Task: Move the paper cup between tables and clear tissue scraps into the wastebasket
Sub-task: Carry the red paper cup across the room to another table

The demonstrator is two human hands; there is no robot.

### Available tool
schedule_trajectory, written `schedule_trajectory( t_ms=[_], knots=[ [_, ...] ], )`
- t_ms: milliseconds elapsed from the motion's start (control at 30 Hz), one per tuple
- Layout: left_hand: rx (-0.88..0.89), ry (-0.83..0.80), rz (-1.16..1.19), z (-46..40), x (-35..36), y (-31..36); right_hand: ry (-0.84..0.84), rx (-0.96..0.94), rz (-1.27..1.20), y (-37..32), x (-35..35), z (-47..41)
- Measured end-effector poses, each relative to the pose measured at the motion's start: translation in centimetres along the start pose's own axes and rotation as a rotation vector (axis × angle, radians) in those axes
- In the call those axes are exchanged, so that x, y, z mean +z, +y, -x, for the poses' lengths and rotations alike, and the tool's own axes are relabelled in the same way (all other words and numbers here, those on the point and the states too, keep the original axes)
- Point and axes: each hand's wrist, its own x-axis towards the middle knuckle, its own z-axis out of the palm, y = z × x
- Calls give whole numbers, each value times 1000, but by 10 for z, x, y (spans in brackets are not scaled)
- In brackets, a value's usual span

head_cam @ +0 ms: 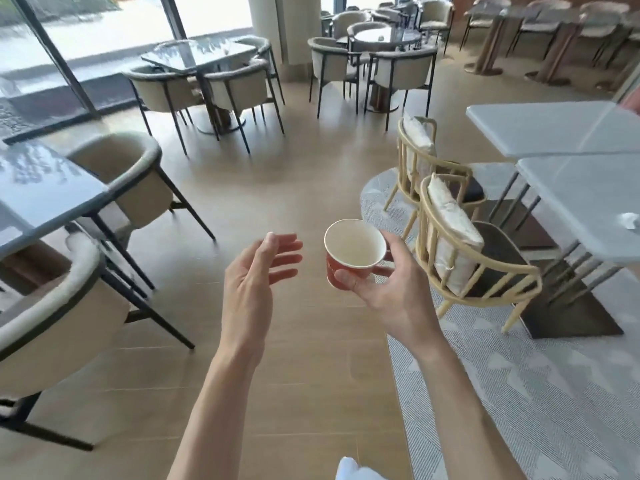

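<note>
Gleaming red paper cup, white-lined

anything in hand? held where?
Right hand holds the paper cup by its side wall, thumb near the base, fingers behind. Left hand is empty.

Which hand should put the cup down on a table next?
Probably the right hand: its grip is already round the red paper cup, and the pale tables stand on that side. The left hand is open and holds nothing.

Beige armchairs, rattan chairs on a grey rug, wooden floor
</note>
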Motion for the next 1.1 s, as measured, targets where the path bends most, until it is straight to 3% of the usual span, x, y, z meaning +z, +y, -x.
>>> schedule_trajectory(
  t_ms=[333, 533, 700, 1100],
  knots=[
    [-74, 38, 26, -216, 45, -54, -70, 55, 40, 60, 56, -204],
    [-112, -29, 29, -392, 79, -87, -24, 54, 115, 97, 97, -364],
    [-78, -91, 45, -535, 106, -74, 27, 46, 113, 96, 117, -494],
    [-90, -137, -23, -773, 191, -116, 129, 62, 77, 164, 140, -736]
  ],
)
